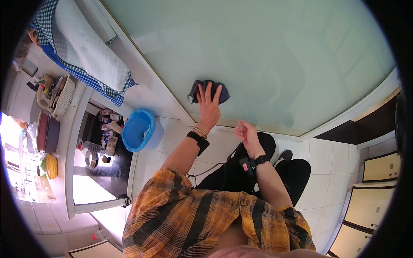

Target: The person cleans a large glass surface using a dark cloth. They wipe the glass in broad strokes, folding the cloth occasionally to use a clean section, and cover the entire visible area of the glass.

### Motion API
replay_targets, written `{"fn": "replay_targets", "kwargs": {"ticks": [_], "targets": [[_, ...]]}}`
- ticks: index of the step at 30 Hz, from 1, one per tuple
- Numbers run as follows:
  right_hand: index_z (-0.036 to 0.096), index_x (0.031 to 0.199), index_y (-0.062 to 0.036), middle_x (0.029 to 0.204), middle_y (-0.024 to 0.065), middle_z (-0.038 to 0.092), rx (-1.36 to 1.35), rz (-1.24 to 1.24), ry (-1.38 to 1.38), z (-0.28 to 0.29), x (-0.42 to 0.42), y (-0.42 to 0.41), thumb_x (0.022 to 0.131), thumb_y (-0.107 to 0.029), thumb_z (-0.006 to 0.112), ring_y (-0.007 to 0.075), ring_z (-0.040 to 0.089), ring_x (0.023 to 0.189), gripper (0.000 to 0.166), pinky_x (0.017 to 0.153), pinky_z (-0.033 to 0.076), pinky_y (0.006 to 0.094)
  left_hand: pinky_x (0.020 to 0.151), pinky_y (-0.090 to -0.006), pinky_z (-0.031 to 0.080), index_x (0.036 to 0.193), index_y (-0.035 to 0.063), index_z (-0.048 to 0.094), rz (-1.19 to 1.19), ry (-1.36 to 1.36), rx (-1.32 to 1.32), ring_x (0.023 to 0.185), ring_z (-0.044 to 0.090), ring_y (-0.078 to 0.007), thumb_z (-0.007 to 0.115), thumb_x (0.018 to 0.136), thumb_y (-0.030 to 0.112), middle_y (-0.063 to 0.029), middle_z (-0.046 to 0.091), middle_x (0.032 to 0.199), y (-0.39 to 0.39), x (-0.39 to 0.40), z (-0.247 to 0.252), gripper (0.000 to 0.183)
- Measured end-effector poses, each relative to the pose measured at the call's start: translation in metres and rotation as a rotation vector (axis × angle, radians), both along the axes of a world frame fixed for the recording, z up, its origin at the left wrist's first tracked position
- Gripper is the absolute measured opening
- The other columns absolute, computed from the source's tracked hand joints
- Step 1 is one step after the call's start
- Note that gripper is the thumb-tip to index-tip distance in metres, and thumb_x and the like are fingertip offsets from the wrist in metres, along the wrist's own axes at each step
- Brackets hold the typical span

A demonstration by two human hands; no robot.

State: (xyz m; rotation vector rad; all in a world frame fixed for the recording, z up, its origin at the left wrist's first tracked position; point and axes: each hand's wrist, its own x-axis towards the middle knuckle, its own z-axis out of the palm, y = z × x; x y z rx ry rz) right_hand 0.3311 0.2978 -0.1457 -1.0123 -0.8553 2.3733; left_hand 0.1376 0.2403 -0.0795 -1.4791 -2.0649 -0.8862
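Note:
My left hand [209, 108] presses a dark cloth [222, 96] flat against a frosted glass panel [251, 61]. Its fingers are spread over the bunched fabric, close to the panel's lower left corner. A white frame [174, 104] borders the glass. Beside the bottom edge of the panel, my right hand [246, 133] is held with its fingers curled in, and nothing shows in it. It hangs just above my bent knee. Each of my wrists wears a dark band.
A blue-lined bin [138, 130] stands on the tiled floor to the left. Checked cloths [93, 61] hang above it. Several plastic bottles [108, 129] lie on a dark shelf under a white counter. A thin cable [206, 169] trails near my legs. Cabinets [367, 206] line the right.

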Motion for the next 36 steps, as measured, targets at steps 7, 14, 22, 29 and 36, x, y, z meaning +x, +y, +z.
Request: {"fn": "replay_targets", "kwargs": {"ticks": [7,14,22,29,36], "targets": [[0.06,0.11,-0.0025,0.082,0.0084,0.067,-0.016,0.021,0.019,0.005,0.005,0.003,0.092,-0.028,0.058,0.017,0.065,0.07,0.031,0.064,0.055,0.028,0.107,-0.0681,0.01,0.147,0.0051,0.03,0.068,0.071,0.485,0.141,0.003,-0.0527,0.062,0.082,0.014,-0.0214,0.013,0.156,0.023,-0.029,0.172,0.074],[0.06,0.112,-0.0028,0.083,0.0083,0.067,-0.025,-0.009,0.009,0.003,0.002,0.005,0.092,-0.027,0.058,0.0174,0.065,0.07,0.032,0.065,0.054,0.0278,0.103,-0.0746,0.012,0.142,0.0117,0.042,0.036,0.248,0.247,0.14,0.011,-0.0542,0.069,0.075,0.017,-0.0185,0.024,0.152,0.042,0.007,0.156,0.072],[0.059,0.112,-0.0024,0.083,0.0082,0.067,-0.005,0.021,-0.003,0.007,0.006,0.004,0.094,-0.028,0.056,0.0168,0.065,0.071,0.032,0.063,0.055,0.0272,0.104,-0.0713,0.018,0.143,0.0167,0.041,-0.021,0.177,0.107,0.136,0.019,-0.055,0.068,0.077,0.013,-0.0156,0.026,0.151,0.016,-0.011,0.044,0.071],[0.059,0.112,-0.001,0.084,0.0091,0.067,-0.015,0.011,0.022,-0.002,0.001,0.007,0.093,-0.027,0.057,0.0171,0.065,0.071,0.032,0.062,0.054,0.0276,0.106,-0.0703,0.011,0.146,0.0064,0.035,0.109,0.168,0.589,0.139,0.008,-0.0566,0.065,0.08,0.018,-0.0191,0.018,0.155,0.046,-0.024,0.216,0.073],[0.06,0.111,-0.002,0.085,0.0091,0.066,-0.011,0.015,-0.006,0.001,-0.001,0.006,0.091,-0.028,0.059,0.0176,0.065,0.071,0.033,0.064,0.054,0.0286,0.1,-0.0769,0.017,0.136,0.027,0.051,-0.252,0.275,-0.252,0.13,0.029,-0.0536,0.073,0.073,0.016,-0.0058,0.037,0.146,0.029,0.014,0.055,0.068]]}}
